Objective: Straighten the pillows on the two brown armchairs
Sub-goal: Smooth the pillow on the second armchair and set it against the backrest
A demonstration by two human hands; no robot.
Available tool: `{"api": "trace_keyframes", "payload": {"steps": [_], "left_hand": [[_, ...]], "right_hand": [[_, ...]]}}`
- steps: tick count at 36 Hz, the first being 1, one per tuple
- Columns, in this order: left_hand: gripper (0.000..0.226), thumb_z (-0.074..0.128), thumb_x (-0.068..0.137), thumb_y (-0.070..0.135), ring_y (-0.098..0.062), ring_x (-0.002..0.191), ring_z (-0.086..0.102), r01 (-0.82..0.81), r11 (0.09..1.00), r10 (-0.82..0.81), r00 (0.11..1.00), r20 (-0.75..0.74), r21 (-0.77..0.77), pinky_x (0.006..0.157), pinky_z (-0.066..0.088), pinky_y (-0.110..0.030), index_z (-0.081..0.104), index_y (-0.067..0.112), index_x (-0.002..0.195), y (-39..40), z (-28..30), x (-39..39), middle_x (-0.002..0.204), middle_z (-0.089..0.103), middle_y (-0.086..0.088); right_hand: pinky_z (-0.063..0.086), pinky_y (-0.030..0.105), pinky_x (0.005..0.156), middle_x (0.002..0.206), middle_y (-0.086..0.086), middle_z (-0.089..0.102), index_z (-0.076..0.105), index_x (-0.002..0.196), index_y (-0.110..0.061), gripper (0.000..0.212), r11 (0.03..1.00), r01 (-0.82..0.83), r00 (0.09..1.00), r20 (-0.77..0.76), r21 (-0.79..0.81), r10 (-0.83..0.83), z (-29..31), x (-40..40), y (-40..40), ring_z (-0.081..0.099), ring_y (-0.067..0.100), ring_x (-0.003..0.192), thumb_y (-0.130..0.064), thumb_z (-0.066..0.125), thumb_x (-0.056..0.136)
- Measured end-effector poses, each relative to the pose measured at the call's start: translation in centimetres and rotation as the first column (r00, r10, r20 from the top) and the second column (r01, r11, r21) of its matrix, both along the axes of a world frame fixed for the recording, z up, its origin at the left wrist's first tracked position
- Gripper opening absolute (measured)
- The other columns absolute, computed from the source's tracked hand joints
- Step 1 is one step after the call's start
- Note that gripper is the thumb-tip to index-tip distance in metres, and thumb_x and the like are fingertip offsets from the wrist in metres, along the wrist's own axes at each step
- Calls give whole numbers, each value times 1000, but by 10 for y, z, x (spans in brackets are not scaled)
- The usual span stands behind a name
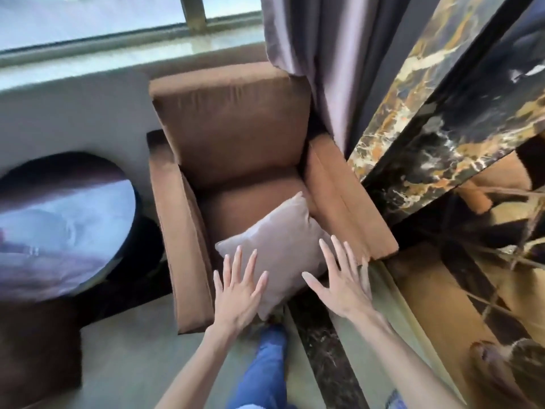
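A brown armchair (230, 137) stands in the middle of the view, its back toward the window. A beige pillow (280, 240) lies askew on the front right of the seat, one corner hanging over the seat's front edge. My left hand (239, 293) hovers with fingers spread over the pillow's near left side. My right hand (342, 278) is spread over the pillow's right corner, beside the chair's right armrest (348, 196). Neither hand grips anything. A dark brown shape at the lower left (35, 349) may be the second armchair.
A round glossy dark side table (59, 225) stands left of the armchair. A grey curtain (318, 54) hangs behind the chair's right side. A marbled dark pillar (442, 113) rises close on the right. My blue-trousered leg (265, 373) is in front of the chair.
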State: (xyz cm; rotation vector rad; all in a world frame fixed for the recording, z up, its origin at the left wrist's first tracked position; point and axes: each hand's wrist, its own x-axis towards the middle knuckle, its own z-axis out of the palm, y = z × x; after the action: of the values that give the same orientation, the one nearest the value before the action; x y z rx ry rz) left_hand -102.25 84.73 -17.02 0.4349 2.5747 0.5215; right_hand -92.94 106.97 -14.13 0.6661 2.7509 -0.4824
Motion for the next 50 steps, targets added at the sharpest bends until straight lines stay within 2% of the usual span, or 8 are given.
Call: {"api": "trace_keyframes", "payload": {"steps": [7,18,25,29,35,38,42,50], "left_hand": [[77,37,94,67,-18,154,-8,-298,952,270,921,279,62,122,-2,-52,3,39,157,29,-42,-42,168,-8,8],[112,60,65,85,-10,152,15,-699,683,544,681,491,212,124,16,-45,21,35,156,51,-108,-91,165,19,8],[76,81,81,35,23,121,41,-856,449,597,502,626,258,109,34,-16,35,38,141,55,-149,-94,138,46,25],[127,83,58,61,-4,147,21,-920,351,671,378,638,175,122,21,-34,15,23,158,50,-184,-90,164,19,8],[103,89,69,27,-1,132,30,-878,437,673,464,576,196,108,27,-24,26,25,151,50,-241,-81,134,36,31],[141,97,47,47,-7,143,28,-909,388,675,394,624,153,119,26,-36,12,26,158,44,-274,-85,159,27,12],[131,96,58,16,-9,130,41,-917,344,628,384,677,202,108,34,-29,10,30,156,51,-313,-92,145,36,12],[131,97,36,45,-16,118,54,-903,405,730,415,544,145,103,43,-41,22,53,142,53,-369,-98,130,56,18]], "right_hand": [[-1,57,125,169,-13,-20,-18,157,-42,102,993,-73,994,79,-91,80,-34,-72,42,-16,14,156,-94,15,76],[9,47,125,171,-14,5,7,159,-46,108,910,113,982,183,-400,-41,-88,-162,107,3,13,157,-80,64,73],[18,42,125,169,-12,18,14,161,-38,122,779,271,949,293,-566,-117,-143,-198,150,14,16,155,-66,83,64],[21,46,125,169,-6,17,13,161,-36,146,749,305,928,360,-588,-95,-186,-221,168,17,20,155,-78,82,40],[24,47,124,169,-1,19,14,161,-34,170,786,276,923,380,-553,-57,-267,-247,196,21,23,154,-90,77,14],[22,45,124,170,-1,15,10,161,-33,167,810,251,917,399,-530,-23,-299,-257,200,18,24,155,-83,82,19],[17,45,126,171,-5,1,-7,161,-34,170,872,213,880,475,-441,25,-337,-250,202,8,25,157,-78,82,24],[19,51,125,170,3,8,-12,159,-33,175,876,261,880,473,-405,-44,-396,-239,195,17,29,155,-73,86,20]]}}
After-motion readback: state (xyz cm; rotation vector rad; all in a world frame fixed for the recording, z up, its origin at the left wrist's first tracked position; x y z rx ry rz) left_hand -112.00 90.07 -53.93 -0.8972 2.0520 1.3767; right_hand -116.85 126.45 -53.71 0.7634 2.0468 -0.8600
